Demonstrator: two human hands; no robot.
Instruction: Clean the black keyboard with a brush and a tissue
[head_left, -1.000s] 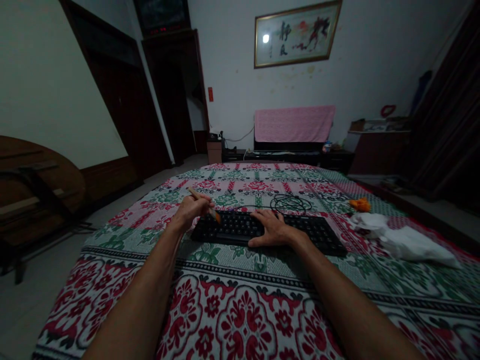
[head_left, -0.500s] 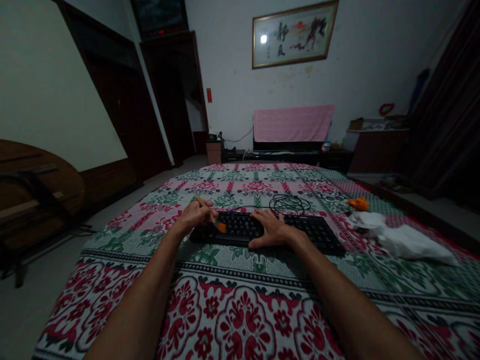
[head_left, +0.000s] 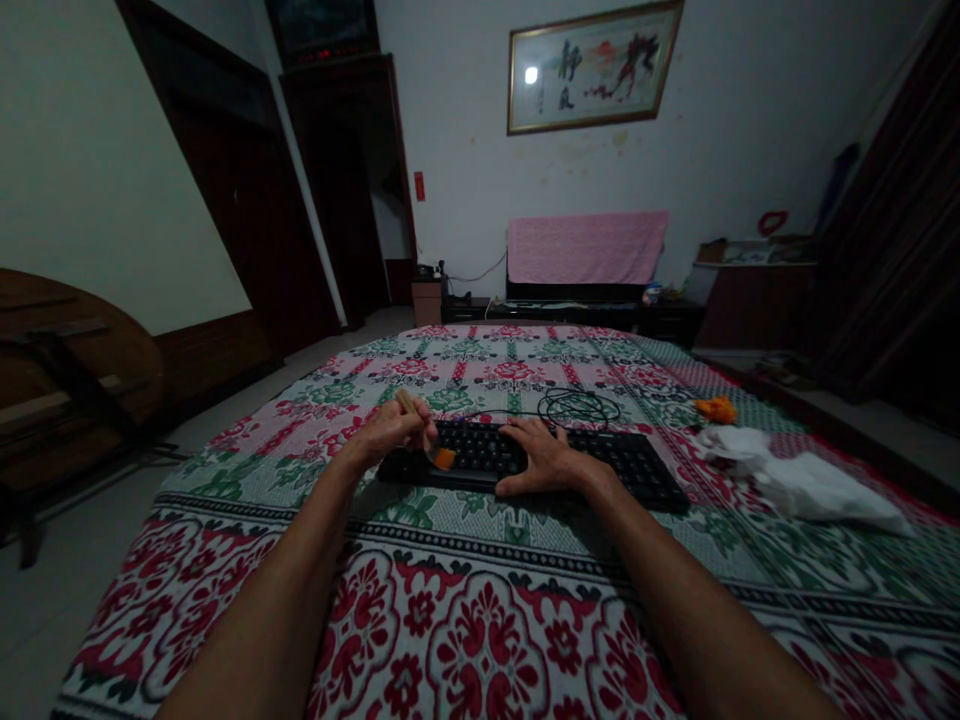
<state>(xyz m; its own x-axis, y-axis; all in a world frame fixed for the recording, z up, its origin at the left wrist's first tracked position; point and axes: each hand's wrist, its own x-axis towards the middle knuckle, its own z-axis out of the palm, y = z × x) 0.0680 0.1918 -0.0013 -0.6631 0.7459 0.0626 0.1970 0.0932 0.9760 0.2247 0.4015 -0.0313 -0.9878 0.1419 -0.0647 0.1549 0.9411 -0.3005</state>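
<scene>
A black keyboard [head_left: 622,466] lies on the patterned tablecloth in front of me. My left hand [head_left: 394,428] is closed round the wooden handle of a small paintbrush [head_left: 444,459]. Its orange bristles point down and right, at the keys on the keyboard's left part; whether they press on them I cannot tell. Spread across the middle of the keyboard is my right hand [head_left: 544,457], thumb at the near edge and fingers toward the far edge. The palm hides some keys, and my left hand covers part of the left end.
Behind the keyboard lies its coiled black cable [head_left: 577,406]. To the right are a crumpled white plastic bag [head_left: 810,475] and an orange bundle [head_left: 716,409]. The floral tablecloth [head_left: 480,630] covers the table. A pink cloth [head_left: 589,247] hangs by the far wall.
The brush handle has swung more upright in my left hand, with the bristles staying over the same keys. My right hand stays put on the keyboard. The view has shifted slightly.
</scene>
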